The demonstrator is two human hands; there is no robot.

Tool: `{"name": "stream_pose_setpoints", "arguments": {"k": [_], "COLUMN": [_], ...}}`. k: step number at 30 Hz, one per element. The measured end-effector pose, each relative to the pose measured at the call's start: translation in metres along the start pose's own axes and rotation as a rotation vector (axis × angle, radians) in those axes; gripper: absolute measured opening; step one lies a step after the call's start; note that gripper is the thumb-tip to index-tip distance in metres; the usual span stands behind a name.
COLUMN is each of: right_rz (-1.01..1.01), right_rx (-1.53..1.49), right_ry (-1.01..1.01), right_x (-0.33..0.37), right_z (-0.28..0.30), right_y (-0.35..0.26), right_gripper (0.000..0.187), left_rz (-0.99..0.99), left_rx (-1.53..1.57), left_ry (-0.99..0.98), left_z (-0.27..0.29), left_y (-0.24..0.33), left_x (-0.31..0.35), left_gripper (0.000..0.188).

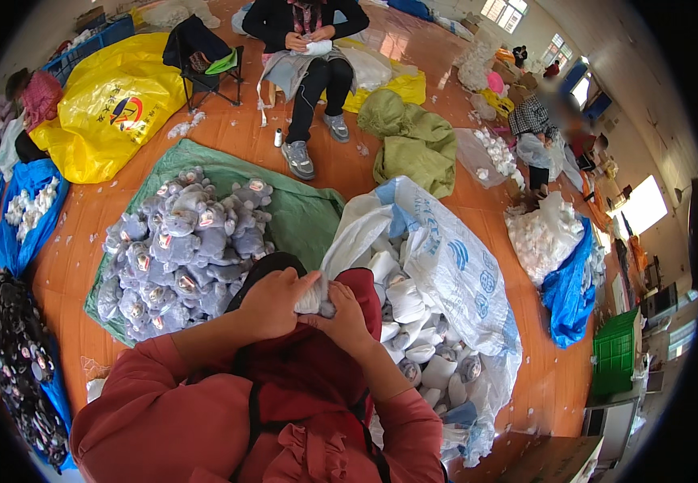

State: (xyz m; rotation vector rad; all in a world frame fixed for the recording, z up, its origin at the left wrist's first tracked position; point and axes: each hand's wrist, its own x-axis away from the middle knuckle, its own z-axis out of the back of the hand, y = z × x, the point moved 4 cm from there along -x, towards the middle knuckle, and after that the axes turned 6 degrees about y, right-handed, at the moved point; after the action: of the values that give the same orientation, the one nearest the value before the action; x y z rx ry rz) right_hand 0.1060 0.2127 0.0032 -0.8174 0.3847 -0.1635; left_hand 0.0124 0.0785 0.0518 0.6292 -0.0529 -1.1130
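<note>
Above my lap, my left hand (pixel 272 303) and my right hand (pixel 341 319) close in on one small white-and-grey plush piece (pixel 313 300). My fingers cover most of it, so its full shape is hidden. A heap of grey plush toys (pixel 176 249) lies in front of me to the left, on a green sheet (pixel 305 213). Beside my right arm an open white woven sack (pixel 454 258) holds white stuffed pieces (pixel 405 301) and several grey toys. Dark red cloth (pixel 309 386) covers my lap under both hands.
Ahead, a seated person (pixel 309 48) handles a white item. A folding chair (pixel 204 68) stands by a yellow sheet (pixel 123 105). An olive sack (pixel 413 141) lies ahead right. Black plush items (pixel 19 362) are piled left; a green crate (pixel 616 352) stands right.
</note>
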Motion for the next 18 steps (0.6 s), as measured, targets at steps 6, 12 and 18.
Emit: {"name": "stream_pose_setpoints", "arguments": {"k": [6, 12, 18], "right_rz": [-0.176, -0.101, -0.250], "right_rx": [-0.237, -0.623, -1.101], "right_ry": [-0.090, -0.053, -0.163], "right_x": [0.002, 0.016, 0.026], "right_z": [-0.004, -0.018, -0.020], "right_y": [0.029, 0.024, 0.019], "right_gripper": [0.077, 0.039, 0.042], "left_rz": [-0.034, 0.163, 0.291], "left_rx": [0.443, 0.854, 1.087], "left_ry": [-0.237, -0.448, -0.651], "left_z": [0.010, 0.000, -0.011], "left_y": [-0.008, -0.052, -0.040], "left_x": [-0.006, -0.010, -0.006], "left_gripper": [0.081, 0.074, 0.072]}}
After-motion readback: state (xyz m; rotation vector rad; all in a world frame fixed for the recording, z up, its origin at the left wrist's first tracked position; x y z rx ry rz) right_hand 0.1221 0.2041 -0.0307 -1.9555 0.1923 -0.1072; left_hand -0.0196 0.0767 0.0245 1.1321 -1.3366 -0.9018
